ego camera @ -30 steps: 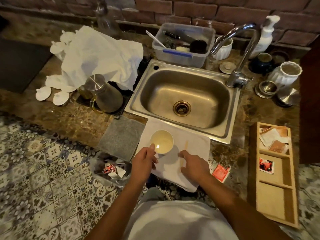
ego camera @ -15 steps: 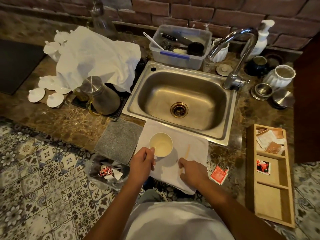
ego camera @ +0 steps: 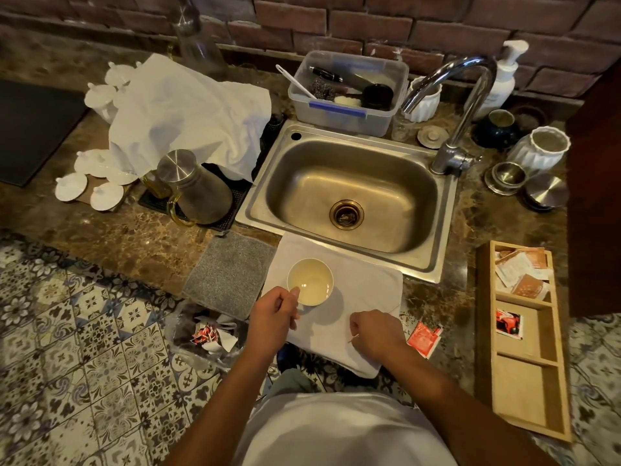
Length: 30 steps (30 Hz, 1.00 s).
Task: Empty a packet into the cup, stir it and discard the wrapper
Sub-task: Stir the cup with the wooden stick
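Gripping the cup (ego camera: 310, 286) at its near rim, your left hand (ego camera: 273, 319) has its thumb on the edge and fingers curled around the side. The cup sits on the white cloth (ego camera: 363, 297) in front of the sink (ego camera: 349, 196), pale liquid inside. Your right hand (ego camera: 378, 334) is closed over a thin wooden stick (ego camera: 353, 338), low above the cloth. The red packet (ego camera: 422, 338) lies flat on the counter (ego camera: 134, 240) just right of the cloth. More packets sit in the wooden tray (ego camera: 524, 331).
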Motion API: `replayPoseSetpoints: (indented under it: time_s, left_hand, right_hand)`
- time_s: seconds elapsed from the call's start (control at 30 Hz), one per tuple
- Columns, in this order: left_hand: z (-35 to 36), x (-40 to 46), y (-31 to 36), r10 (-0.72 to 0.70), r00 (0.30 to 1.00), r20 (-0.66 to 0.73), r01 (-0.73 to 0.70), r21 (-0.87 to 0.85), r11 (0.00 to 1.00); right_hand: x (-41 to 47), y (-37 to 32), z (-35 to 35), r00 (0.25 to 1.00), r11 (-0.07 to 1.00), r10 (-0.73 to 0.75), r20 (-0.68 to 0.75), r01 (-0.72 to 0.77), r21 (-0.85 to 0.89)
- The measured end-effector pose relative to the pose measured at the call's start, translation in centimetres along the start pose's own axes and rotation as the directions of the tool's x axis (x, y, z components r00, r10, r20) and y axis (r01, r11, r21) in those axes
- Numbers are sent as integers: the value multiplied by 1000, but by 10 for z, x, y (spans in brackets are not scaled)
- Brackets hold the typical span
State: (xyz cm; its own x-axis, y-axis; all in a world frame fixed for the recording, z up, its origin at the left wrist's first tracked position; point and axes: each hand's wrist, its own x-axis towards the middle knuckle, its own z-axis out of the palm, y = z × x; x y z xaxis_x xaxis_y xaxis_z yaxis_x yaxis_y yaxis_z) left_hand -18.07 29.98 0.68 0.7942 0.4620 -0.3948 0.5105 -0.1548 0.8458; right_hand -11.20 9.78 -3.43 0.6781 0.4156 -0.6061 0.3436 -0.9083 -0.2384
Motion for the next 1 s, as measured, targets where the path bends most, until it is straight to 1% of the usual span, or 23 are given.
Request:
replayPoseSetpoints:
  time_s: [0.1,0.2,0.3,0.37,0.43,0.5,0.6,0.67,0.73,0.8,0.9,1.0]
  left_hand:
    - [-1,0,-1,-6,1000,10,6,-19,1000]
    - [0,2,-2,-11,1000,11,11,-37,999]
    - [0,3,-3,-9,1000,16,10,-36,999]
    - [0,4,-4,-9,1000,20,10,-37,999]
    - [0,4,-4,-3,1000,21,3,-25,1000]
    - [-1,5,-5,11,1000,27,-10,-24,1000]
    - [-1,6,-7,32,999,29,-31,-21,999]
    - [-2,6,-7,46,999,25,-46,-12,999]
    - [-2,6,-8,56,998,26,-56,-7,998]
    - [-2,7,-9,65,997,34,-64,-17,998]
    - [-2,7,-11,66,997,50,-65,-19,998]
    - [-3,10,-12,75,996,54,-74,-24,997]
  right_hand:
    - [0,3,-6,997,999,-15,-75,18,40]
    - [-1,6,-31,983,989,25,-184,2,149]
    - [-8,9,-70,927,976,76,-368,6,216]
    - [-16,9,-95,869,951,90,-487,70,301]
    - [-26,7,-117,824,903,102,-557,159,400]
    - [-34,1,-133,804,816,119,-583,255,519]
    - [-46,-14,-149,796,667,124,-592,375,644]
    - [-50,-23,-152,799,617,93,-595,423,664]
    - [-49,-29,-148,803,620,45,-595,445,647]
    - [-44,-33,-139,801,649,0,-599,456,609]
    - [-33,-37,-121,783,712,-13,-622,445,544]
    - [-24,-40,-106,761,794,-16,-648,403,454]
